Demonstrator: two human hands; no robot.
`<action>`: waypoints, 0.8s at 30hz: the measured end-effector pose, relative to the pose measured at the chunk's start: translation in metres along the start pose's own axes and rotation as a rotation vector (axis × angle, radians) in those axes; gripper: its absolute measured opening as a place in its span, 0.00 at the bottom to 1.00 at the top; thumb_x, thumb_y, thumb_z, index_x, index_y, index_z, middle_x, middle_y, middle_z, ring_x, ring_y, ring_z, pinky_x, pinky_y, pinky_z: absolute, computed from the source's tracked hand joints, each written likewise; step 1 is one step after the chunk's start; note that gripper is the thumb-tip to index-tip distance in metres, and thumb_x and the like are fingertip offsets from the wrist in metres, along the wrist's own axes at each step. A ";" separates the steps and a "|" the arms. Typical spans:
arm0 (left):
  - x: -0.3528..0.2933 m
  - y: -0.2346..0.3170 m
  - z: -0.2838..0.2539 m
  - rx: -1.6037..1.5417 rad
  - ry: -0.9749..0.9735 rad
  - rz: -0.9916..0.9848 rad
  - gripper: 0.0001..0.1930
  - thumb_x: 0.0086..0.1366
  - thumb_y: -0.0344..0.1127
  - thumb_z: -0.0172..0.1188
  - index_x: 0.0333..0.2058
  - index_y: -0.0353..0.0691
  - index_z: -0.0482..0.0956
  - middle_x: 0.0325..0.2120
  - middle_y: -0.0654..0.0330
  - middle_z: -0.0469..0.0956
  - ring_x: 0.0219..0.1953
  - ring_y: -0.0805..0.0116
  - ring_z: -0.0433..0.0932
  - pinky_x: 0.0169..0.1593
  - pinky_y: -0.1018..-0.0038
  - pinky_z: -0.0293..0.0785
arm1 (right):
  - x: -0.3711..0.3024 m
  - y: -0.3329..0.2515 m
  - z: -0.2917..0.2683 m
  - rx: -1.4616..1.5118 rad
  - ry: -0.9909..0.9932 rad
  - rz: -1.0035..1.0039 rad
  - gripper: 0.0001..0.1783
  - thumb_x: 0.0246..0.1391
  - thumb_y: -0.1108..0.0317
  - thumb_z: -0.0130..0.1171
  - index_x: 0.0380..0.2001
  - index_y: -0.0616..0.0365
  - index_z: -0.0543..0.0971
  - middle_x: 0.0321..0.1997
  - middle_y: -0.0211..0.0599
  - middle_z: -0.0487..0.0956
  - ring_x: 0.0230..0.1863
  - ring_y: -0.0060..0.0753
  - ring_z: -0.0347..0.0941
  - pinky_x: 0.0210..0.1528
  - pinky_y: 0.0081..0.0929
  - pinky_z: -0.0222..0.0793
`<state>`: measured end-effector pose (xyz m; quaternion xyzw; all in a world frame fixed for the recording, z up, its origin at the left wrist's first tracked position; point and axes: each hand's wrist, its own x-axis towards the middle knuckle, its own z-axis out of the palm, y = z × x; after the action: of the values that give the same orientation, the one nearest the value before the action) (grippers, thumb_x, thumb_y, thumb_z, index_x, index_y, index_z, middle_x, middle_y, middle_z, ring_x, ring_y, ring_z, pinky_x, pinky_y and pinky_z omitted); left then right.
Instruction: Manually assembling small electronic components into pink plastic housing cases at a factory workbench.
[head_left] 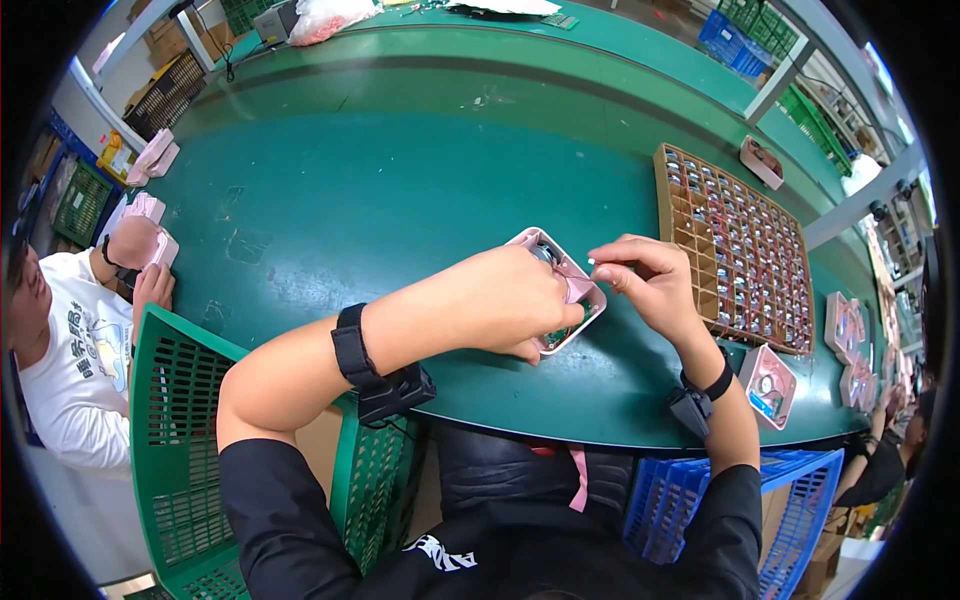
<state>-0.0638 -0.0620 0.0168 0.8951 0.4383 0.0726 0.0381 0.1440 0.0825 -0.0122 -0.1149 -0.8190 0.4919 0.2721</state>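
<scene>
A pink plastic case (pixel 598 304) with rounded corners lies open side up on the green table in front of me. My left hand (pixel 515 295) reaches over it with curled fingers gripping its side and covers much of the inside. Past the hand show a round dark part (pixel 543 252) at the far end and a bit of green circuit board (pixel 556 338) at the near end. Just right of the case, the thumb and forefinger of my right hand (pixel 655 282) pinch a small white connector (pixel 592 262); thin wires seem to run from it into the case.
A cardboard tray (pixel 664 200) divided into cells holds many small wired parts at the right. Another open pink case (pixel 785 385) sits by the table's right front edge. Green crate (pixel 190 430) and blue crate (pixel 660 500) flank me. Co-workers sit at left and right.
</scene>
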 end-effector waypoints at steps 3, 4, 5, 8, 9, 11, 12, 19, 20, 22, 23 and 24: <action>-0.001 0.003 -0.008 0.022 -0.051 -0.032 0.17 0.52 0.47 0.74 0.34 0.43 0.82 0.28 0.56 0.82 0.35 0.54 0.85 0.40 0.60 0.81 | 0.003 -0.004 0.001 0.002 -0.041 -0.053 0.07 0.57 0.76 0.70 0.39 0.65 0.87 0.35 0.36 0.83 0.35 0.24 0.78 0.37 0.23 0.74; -0.001 0.004 -0.010 0.032 -0.077 -0.047 0.18 0.53 0.48 0.73 0.34 0.43 0.82 0.29 0.56 0.82 0.35 0.54 0.85 0.39 0.60 0.81 | 0.004 -0.007 0.001 0.003 -0.061 -0.079 0.07 0.57 0.76 0.70 0.39 0.65 0.87 0.34 0.36 0.83 0.34 0.25 0.78 0.37 0.23 0.74; -0.001 0.003 -0.010 0.027 -0.077 -0.050 0.18 0.53 0.48 0.73 0.34 0.43 0.82 0.29 0.56 0.82 0.35 0.54 0.85 0.39 0.60 0.81 | 0.005 -0.009 0.000 0.005 -0.066 -0.076 0.07 0.57 0.76 0.70 0.39 0.65 0.87 0.34 0.36 0.83 0.34 0.25 0.78 0.37 0.23 0.74; -0.002 0.001 -0.010 0.005 0.016 -0.055 0.17 0.55 0.50 0.71 0.29 0.41 0.83 0.23 0.55 0.81 0.30 0.53 0.84 0.35 0.59 0.81 | 0.007 -0.019 0.000 -0.100 -0.188 -0.051 0.07 0.54 0.76 0.71 0.37 0.62 0.88 0.36 0.35 0.81 0.38 0.27 0.77 0.38 0.25 0.74; -0.002 0.001 -0.011 0.000 0.017 -0.060 0.17 0.55 0.50 0.71 0.29 0.41 0.83 0.23 0.55 0.81 0.30 0.53 0.84 0.35 0.59 0.81 | 0.008 -0.020 0.001 -0.097 -0.194 -0.048 0.07 0.54 0.76 0.71 0.37 0.62 0.88 0.36 0.35 0.81 0.38 0.27 0.77 0.38 0.25 0.74; -0.002 0.000 -0.014 -0.011 -0.087 -0.094 0.17 0.56 0.50 0.70 0.27 0.41 0.83 0.21 0.54 0.81 0.28 0.52 0.84 0.34 0.58 0.81 | 0.013 -0.023 0.002 -0.133 -0.316 -0.068 0.07 0.51 0.77 0.72 0.35 0.60 0.88 0.37 0.34 0.79 0.39 0.30 0.76 0.39 0.26 0.73; -0.001 -0.001 -0.014 -0.015 -0.139 -0.109 0.17 0.56 0.50 0.70 0.26 0.40 0.83 0.20 0.54 0.81 0.27 0.51 0.83 0.34 0.58 0.81 | 0.016 -0.024 0.002 -0.152 -0.375 -0.079 0.07 0.50 0.77 0.72 0.34 0.59 0.88 0.38 0.33 0.78 0.40 0.31 0.75 0.39 0.27 0.72; -0.005 -0.007 -0.008 -0.068 -0.109 -0.106 0.16 0.57 0.49 0.70 0.25 0.41 0.83 0.20 0.55 0.80 0.28 0.50 0.83 0.34 0.58 0.81 | 0.035 -0.027 0.010 -0.400 -0.619 -0.209 0.08 0.43 0.73 0.74 0.30 0.57 0.86 0.36 0.36 0.74 0.40 0.41 0.74 0.42 0.36 0.71; -0.006 -0.008 -0.007 -0.079 -0.129 -0.112 0.16 0.57 0.49 0.70 0.26 0.41 0.84 0.21 0.55 0.81 0.28 0.50 0.83 0.34 0.58 0.81 | 0.037 -0.027 0.012 -0.433 -0.664 -0.228 0.08 0.42 0.72 0.74 0.29 0.58 0.86 0.36 0.37 0.73 0.40 0.42 0.74 0.42 0.37 0.71; -0.008 -0.008 -0.009 -0.093 -0.149 -0.124 0.14 0.57 0.48 0.71 0.28 0.42 0.84 0.22 0.55 0.81 0.30 0.50 0.84 0.35 0.58 0.81 | 0.039 -0.027 0.014 -0.445 -0.675 -0.236 0.08 0.42 0.72 0.74 0.28 0.58 0.85 0.36 0.37 0.74 0.40 0.43 0.74 0.42 0.38 0.71; -0.008 -0.007 -0.011 -0.105 -0.169 -0.133 0.13 0.57 0.47 0.71 0.31 0.43 0.85 0.24 0.56 0.82 0.31 0.50 0.84 0.35 0.57 0.81 | 0.040 -0.028 0.015 -0.459 -0.684 -0.245 0.08 0.42 0.72 0.74 0.28 0.59 0.85 0.36 0.37 0.74 0.41 0.43 0.74 0.42 0.39 0.71; -0.009 -0.007 -0.013 -0.117 -0.189 -0.143 0.13 0.57 0.45 0.72 0.33 0.43 0.86 0.26 0.56 0.82 0.32 0.50 0.84 0.36 0.57 0.81 | 0.041 -0.028 0.015 -0.472 -0.693 -0.253 0.08 0.42 0.71 0.74 0.27 0.59 0.84 0.36 0.37 0.74 0.41 0.43 0.75 0.41 0.40 0.71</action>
<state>-0.0769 -0.0649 0.0280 0.8606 0.4906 0.0105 0.1365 0.1041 0.0759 0.0197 0.0993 -0.9595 0.2634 0.0058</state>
